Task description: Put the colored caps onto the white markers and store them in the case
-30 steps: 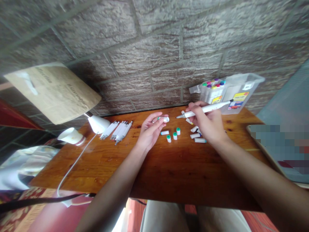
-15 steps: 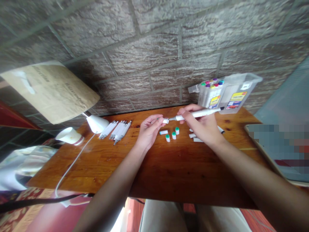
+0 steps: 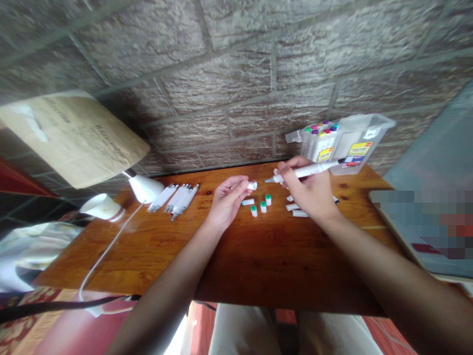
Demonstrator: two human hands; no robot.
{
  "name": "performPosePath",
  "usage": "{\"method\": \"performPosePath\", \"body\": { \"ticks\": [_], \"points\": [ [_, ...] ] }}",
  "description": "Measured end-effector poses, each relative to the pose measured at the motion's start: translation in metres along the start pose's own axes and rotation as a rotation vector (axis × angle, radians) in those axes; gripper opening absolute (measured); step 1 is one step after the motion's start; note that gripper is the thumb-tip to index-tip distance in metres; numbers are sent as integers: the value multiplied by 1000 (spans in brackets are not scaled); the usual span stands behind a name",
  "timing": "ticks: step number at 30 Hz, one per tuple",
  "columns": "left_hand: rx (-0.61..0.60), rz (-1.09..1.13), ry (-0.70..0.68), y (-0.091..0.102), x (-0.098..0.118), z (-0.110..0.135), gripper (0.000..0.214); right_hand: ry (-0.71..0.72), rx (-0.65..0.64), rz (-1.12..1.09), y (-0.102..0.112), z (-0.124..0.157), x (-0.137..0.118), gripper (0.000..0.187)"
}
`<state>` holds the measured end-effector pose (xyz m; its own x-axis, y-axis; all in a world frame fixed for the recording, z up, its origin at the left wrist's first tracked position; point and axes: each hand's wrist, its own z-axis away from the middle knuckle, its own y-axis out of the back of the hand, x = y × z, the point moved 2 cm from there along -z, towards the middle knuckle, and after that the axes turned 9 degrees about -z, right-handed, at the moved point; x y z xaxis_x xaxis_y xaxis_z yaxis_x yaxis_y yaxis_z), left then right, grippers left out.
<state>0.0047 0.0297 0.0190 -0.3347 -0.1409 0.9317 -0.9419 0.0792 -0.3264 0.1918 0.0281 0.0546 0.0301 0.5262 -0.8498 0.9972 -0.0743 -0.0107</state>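
Observation:
Between thumb and fingers, my left hand [image 3: 228,199] pinches a small white marker cap [image 3: 252,186], its open end facing right. My right hand [image 3: 307,185] is closed around a white marker [image 3: 308,171] with a dark far end; its uncapped grey tip points left at the cap, a small gap apart. On the wooden table [image 3: 229,261] below, several loose caps stand or lie between my hands, among them a green-topped cap [image 3: 268,199] and a cap lying on its side [image 3: 248,202]. More white pieces [image 3: 291,207] lie partly hidden beneath my right hand.
White markers [image 3: 181,201] lie in rows at the left, beside a lamp base [image 3: 145,189] and a paper cup [image 3: 102,207]. A clear box [image 3: 364,143] and a case of coloured markers [image 3: 320,143] stand at the back right. A white cable [image 3: 111,246] crosses the left side.
The marker tip has moved away from the cap's opening, widening the gap between them. The cap is turned slightly, and the whole view has shifted a little.

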Motion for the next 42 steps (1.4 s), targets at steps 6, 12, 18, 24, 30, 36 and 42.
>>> {"method": "performPosePath", "body": {
  "ticks": [6, 12, 18, 24, 30, 36, 42],
  "points": [
    [-29, -1, -3, 0, 0, 0, 34, 7, 2, -20, -3, 1, 0, 32],
    [-60, -12, -15, 2, 1, -1, 36, -160, 170, -167, 14, -14, 14, 45],
    [-76, 2, -28, 2, 0, -2, 42, -364, 349, -412, 27, -32, 29, 42],
    [-5, -2, -15, 8, 1, -3, 44, -422, 146, -419, 20, -31, 25, 37],
    [-40, -7, 29, 6, 2, -2, 48, -672, -164, -420, 6, -17, 21, 34],
    [-60, -18, 40, 4, 0, -1, 37, -782, -412, -386, -9, 1, 16, 36],
    [-98, -12, 38, 4, 1, 0, 36, -831, -422, -520, -12, 4, 13, 26]
  ]
}}
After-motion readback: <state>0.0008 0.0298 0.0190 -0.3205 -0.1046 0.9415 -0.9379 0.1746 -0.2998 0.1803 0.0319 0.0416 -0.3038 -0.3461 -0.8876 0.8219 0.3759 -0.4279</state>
